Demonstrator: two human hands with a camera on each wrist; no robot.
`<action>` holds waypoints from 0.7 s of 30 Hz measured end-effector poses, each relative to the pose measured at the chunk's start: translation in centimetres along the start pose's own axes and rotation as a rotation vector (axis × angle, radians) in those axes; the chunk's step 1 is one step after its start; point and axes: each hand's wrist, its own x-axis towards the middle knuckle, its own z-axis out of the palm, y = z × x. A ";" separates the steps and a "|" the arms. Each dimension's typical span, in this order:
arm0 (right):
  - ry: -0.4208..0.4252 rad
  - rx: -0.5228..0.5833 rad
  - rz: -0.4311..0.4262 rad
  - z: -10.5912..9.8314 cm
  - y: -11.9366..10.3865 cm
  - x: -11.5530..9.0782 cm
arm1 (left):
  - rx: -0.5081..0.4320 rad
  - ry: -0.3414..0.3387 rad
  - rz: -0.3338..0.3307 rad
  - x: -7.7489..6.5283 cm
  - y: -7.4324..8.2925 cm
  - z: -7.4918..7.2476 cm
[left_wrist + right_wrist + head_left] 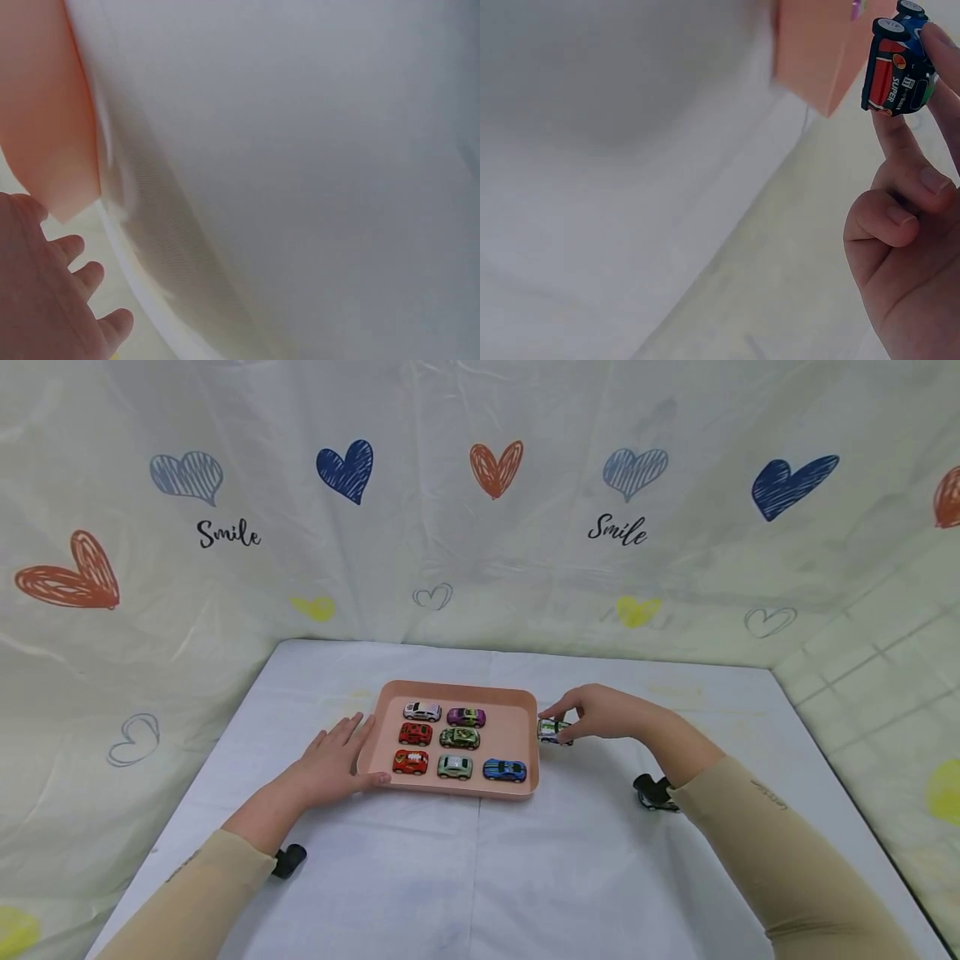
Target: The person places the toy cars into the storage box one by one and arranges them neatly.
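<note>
My right hand (603, 710) pinches a small toy car (553, 732) between thumb and fingertips, just off the tray's right edge. In the right wrist view the toy car (901, 71) shows dark sides with red, blue and green patches and "SUPER" lettering. The other fingers are curled toward the palm. My left hand (330, 764) rests with spread, fairly straight fingers at the left side of the pink tray (510, 789), its thumb at the front rim. Several toy cars stand in rows inside, among them a blue car (505, 770), a camouflage car (459, 738) and a purple car (466, 717).
A white cloth (420, 877) covers the table. Behind it hangs a pale curtain (525, 568) printed with hearts and "Smile". Black wrist cameras stick out under both sleeves. A small dark thing (660, 803) shows beneath the right wrist, partly hidden.
</note>
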 end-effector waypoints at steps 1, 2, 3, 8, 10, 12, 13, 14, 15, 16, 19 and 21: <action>-0.002 -0.001 0.001 0.0 -0.5 0.3 | 0.003 -0.002 -0.001 0.0 0.0 0.0; -0.003 -0.005 -0.003 0.1 -0.9 0.7 | 0.004 -0.002 -0.003 0.0 0.1 0.0; -0.006 -0.010 -0.007 0.1 -1.3 1.1 | 0.005 -0.003 -0.004 -0.1 0.1 -0.1; -0.016 -0.030 -0.015 0.6 -2.9 2.9 | 0.003 0.003 -0.005 -0.1 0.2 -0.1; -0.017 -0.034 -0.014 0.8 -3.3 3.5 | 0.008 0.003 -0.004 -0.1 0.2 -0.1; -0.021 -0.034 -0.013 1.0 -3.7 4.0 | 0.011 0.002 -0.005 -0.2 0.2 -0.1; -0.023 -0.031 -0.015 1.1 -3.9 4.2 | 0.013 0.002 -0.005 -0.2 0.2 -0.2; -0.027 -0.025 -0.014 1.2 -4.1 4.3 | 0.013 0.002 -0.006 -0.2 0.2 -0.2; -0.028 -0.023 -0.014 1.4 -4.2 4.5 | 0.012 0.000 -0.007 -0.2 0.2 -0.2; -0.030 -0.025 -0.013 1.6 -4.3 4.7 | 0.011 -0.003 -0.009 -0.2 0.2 -0.3; -0.042 -0.056 -0.012 2.2 -4.6 5.2 | 0.007 -0.001 -0.007 -0.1 0.2 -0.3; -0.049 -0.098 -0.014 2.7 -4.6 5.6 | 0.008 0.000 -0.006 -0.1 0.2 -0.2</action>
